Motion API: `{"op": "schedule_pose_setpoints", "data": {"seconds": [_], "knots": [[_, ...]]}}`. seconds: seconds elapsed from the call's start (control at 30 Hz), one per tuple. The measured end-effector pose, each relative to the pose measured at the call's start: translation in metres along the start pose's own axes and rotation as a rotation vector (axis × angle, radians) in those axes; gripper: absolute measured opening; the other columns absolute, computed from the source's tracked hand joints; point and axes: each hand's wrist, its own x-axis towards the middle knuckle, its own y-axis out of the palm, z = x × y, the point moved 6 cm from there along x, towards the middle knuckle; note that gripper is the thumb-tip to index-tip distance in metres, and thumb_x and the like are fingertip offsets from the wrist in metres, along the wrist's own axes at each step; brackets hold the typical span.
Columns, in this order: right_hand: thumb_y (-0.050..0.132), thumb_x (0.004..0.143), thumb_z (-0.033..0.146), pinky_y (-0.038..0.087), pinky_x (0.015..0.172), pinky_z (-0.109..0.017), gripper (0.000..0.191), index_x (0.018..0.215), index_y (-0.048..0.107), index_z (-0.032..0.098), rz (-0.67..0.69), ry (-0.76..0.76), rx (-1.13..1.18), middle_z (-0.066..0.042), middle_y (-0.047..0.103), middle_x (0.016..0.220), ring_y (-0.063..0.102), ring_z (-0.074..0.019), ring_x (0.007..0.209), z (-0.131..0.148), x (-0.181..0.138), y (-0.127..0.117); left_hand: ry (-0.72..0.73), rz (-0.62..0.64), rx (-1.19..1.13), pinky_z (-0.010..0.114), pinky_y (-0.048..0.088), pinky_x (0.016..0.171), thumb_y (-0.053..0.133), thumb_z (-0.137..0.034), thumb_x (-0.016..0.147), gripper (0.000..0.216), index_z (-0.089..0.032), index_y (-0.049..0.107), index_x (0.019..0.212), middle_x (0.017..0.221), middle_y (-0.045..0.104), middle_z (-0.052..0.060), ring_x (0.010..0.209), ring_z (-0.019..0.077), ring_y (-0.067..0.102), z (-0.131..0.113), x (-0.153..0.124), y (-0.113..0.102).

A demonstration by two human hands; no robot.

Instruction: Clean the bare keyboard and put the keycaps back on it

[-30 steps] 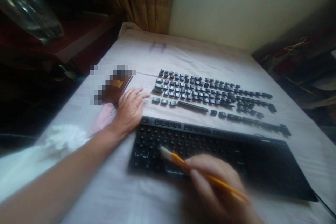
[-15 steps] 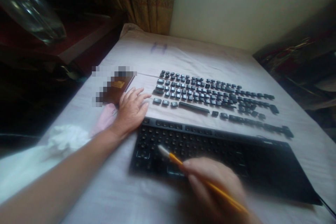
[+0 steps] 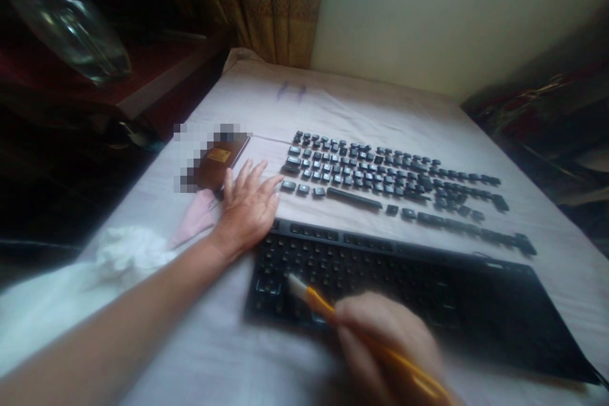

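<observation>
A black keyboard (image 3: 518,323) with its keycaps off lies across the cloth in front of me. My right hand (image 3: 392,336) grips an orange-handled paintbrush (image 3: 320,302), its pale bristles at the left part of the bare key field. Whether the bristles touch the keyboard is too blurred to tell. My left hand (image 3: 250,206) lies with fingers spread by the keyboard's upper left corner, its heel against that edge. Beyond the keyboard, loose black keycaps (image 3: 333,165) are laid out in rows, with a long space bar (image 3: 354,198) in the nearest row.
A brown flat case (image 3: 221,162), partly pixelated, lies beyond my left hand. Pink cloth (image 3: 196,217) and crumpled white fabric (image 3: 128,257) are at the left. A clear bottle (image 3: 71,28) is on a dark red surface (image 3: 157,76). A curtain (image 3: 276,6) and wall stand behind.
The view has shifted slightly, so everything appears a little further right and lower. My left fingers are spread wider. The brush tip has moved slightly left relative to the keyboard.
</observation>
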Motion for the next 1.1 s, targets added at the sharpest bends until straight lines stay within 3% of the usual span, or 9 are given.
{"op": "schedule_pose_setpoints", "data": {"seconds": [0.3,0.47,0.67,1.1], "knots": [[0.054,0.087,0.006,0.051,0.051,-0.019,0.015,0.088,0.061,0.019,0.000,-0.023,-0.060,0.001,0.068,0.063,0.063,-0.0104,0.047,-0.001,0.001,0.004,-0.011,0.038,-0.001,0.069,0.007,0.122,0.037,-0.033,0.097,0.042,-0.029,0.056,0.135,0.158,0.039,0.008,0.152,0.0330,0.022,-0.002,-0.001,0.002],[0.054,0.086,0.005,0.055,0.053,-0.019,0.021,0.098,0.061,0.020,0.052,-0.013,0.029,0.000,0.073,0.069,0.069,-0.0122,0.053,-0.002,-0.001,0.008,-0.004,0.027,-0.020,0.068,0.009,0.122,0.036,-0.033,0.097,0.043,-0.027,0.058,0.134,0.157,0.042,0.010,0.151,0.0326,0.024,-0.004,-0.002,0.000],[0.055,0.086,0.004,0.061,0.061,-0.022,0.028,0.105,0.061,0.023,0.006,0.094,0.044,-0.003,0.077,0.082,0.074,-0.0159,0.066,-0.006,-0.003,-0.002,-0.015,0.008,-0.064,0.065,0.013,0.122,0.035,-0.036,0.097,0.042,-0.028,0.060,0.130,0.155,0.045,0.008,0.151,0.0305,0.026,0.000,0.000,0.001],[0.055,0.086,0.003,0.057,0.054,-0.019,0.021,0.098,0.063,0.019,0.073,-0.029,0.012,-0.001,0.074,0.070,0.070,-0.0124,0.054,-0.003,0.001,0.007,-0.049,-0.021,-0.056,0.065,0.014,0.122,0.037,-0.025,0.094,0.043,-0.028,0.060,0.130,0.153,0.048,0.006,0.149,0.0309,0.030,0.005,0.001,-0.004]]}}
